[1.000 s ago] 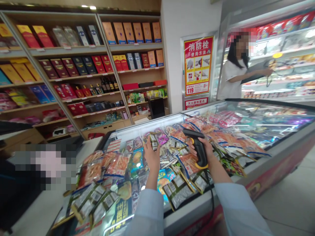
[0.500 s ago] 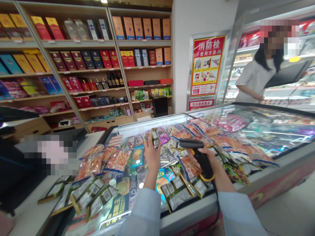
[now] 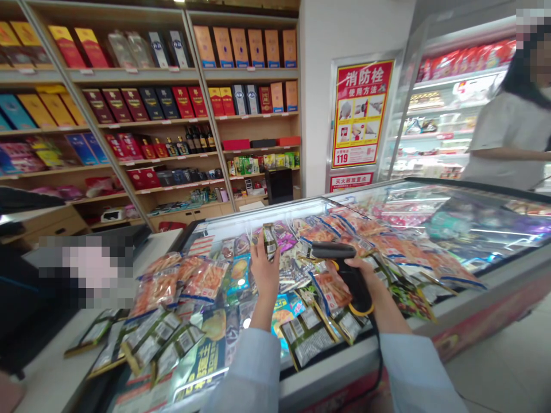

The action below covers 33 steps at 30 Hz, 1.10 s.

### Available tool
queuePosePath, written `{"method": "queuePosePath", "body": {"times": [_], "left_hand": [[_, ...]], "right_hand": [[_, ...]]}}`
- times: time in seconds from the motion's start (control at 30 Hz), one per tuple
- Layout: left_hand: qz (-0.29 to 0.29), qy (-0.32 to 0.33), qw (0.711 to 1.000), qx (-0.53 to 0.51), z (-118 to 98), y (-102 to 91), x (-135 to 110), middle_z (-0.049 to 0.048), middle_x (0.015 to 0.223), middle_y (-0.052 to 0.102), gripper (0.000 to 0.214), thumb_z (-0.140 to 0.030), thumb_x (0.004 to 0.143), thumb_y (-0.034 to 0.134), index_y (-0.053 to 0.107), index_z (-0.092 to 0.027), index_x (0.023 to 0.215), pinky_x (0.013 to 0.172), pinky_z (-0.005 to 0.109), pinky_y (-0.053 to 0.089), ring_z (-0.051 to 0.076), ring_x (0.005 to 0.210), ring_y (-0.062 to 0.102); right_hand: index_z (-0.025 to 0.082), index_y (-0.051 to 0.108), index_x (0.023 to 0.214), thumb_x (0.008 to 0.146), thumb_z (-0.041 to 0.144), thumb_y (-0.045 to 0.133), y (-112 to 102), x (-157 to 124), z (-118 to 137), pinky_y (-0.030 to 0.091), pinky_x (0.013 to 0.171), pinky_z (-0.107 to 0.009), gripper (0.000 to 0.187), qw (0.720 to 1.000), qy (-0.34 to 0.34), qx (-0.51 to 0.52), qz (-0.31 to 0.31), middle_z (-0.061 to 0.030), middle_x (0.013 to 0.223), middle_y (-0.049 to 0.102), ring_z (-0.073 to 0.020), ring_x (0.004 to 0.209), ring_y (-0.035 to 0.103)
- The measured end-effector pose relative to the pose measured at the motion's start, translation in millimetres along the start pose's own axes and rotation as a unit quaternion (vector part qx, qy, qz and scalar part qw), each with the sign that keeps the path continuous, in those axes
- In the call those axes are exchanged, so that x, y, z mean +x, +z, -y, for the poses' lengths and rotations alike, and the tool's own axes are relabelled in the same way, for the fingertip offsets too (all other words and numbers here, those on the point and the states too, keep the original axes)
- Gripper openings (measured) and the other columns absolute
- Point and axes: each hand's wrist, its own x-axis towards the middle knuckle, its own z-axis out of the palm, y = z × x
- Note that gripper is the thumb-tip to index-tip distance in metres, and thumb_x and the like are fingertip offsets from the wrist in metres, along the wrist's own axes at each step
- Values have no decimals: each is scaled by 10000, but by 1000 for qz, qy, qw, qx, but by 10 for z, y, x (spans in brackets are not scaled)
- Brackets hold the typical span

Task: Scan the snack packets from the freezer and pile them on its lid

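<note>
My left hand point(image 3: 264, 272) is closed around a small dark green and white packet point(image 3: 270, 241), held upright above the freezer's glass top. To its right, my right hand point(image 3: 365, 275) grips a black barcode scanner point(image 3: 350, 272) with yellow trim, its head pointing left toward the packet. A cord hangs from the scanner's handle. Below my hands lie green and silver packets point(image 3: 307, 335) with barcodes facing up, and clear bags of reddish-orange food point(image 3: 333, 292) with blue edges. My fingertips behind the packet are partly hidden.
The chest freezer point(image 3: 465, 298) stretches to the right, with more orange bags point(image 3: 400, 252) on it. At left, green packets point(image 3: 157, 338) and bags point(image 3: 161, 287) lie by a counter point(image 3: 47, 367). Shelves of boxes point(image 3: 247, 49) stand behind. A person point(image 3: 495, 137) stands at far right.
The person behind the freezer has moved to the right. My hands, the packet and the scanner stay almost in place.
</note>
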Motion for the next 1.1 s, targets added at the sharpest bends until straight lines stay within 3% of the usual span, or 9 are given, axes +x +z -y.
{"method": "queuePosePath", "body": {"times": [0.1, 0.4, 0.67, 0.9, 1.0, 1.1], "left_hand": [[-7, 3, 1000, 0, 0, 1, 1, 117, 1154, 533, 592, -421, 869, 547, 374, -264, 1413, 843, 345, 505, 253, 1045, 592], [-21, 11, 1000, -1, 1, -3, 3, 100, 1121, 543, 585, -382, 860, 562, 374, -290, 1406, 813, 335, 516, 249, 1036, 598], [-21, 4, 999, -26, 62, 70, -18, 109, 1134, 568, 533, -381, 829, 597, 446, -237, 1319, 794, 341, 518, 217, 915, 625], [-14, -7, 994, -104, 89, 160, -73, 114, 1108, 598, 533, -335, 766, 658, 459, -195, 1241, 804, 350, 510, 221, 955, 625], [-27, -8, 988, -150, 83, 98, -50, 97, 1068, 598, 563, -343, 752, 682, 450, -186, 1240, 800, 336, 507, 200, 909, 626], [-68, -6, 984, -163, 118, -121, 63, 82, 1048, 579, 547, -335, 746, 696, 464, -184, 1217, 818, 327, 495, 189, 911, 606]], "right_hand": [[152, 624, 820, 610, 428, 619, -2, -3, 9, 284, 298, -233, 346, 997, 16, -22, 71, -57, 534, 602, -119, 326, 431], [151, 593, 793, 656, 505, 590, -26, 31, -1, 309, 300, -205, 379, 991, -8, -37, 129, -16, 504, 542, -98, 333, 431], [154, 584, 819, 639, 490, 605, -22, 61, 27, 325, 310, -194, 382, 988, -11, 4, 153, -14, 548, 549, -96, 360, 448], [180, 573, 842, 663, 494, 600, 10, -72, 123, 327, 310, -206, 363, 986, -84, 38, 135, 2, 539, 526, -96, 353, 410], [184, 574, 846, 687, 481, 603, 92, -221, 228, 350, 324, -218, 338, 986, -83, 37, 138, -5, 551, 526, -112, 376, 438], [187, 578, 848, 703, 466, 598, 225, -312, 287, 395, 354, -245, 314, 986, -96, 42, 133, -27, 592, 553, -135, 415, 478]]}}
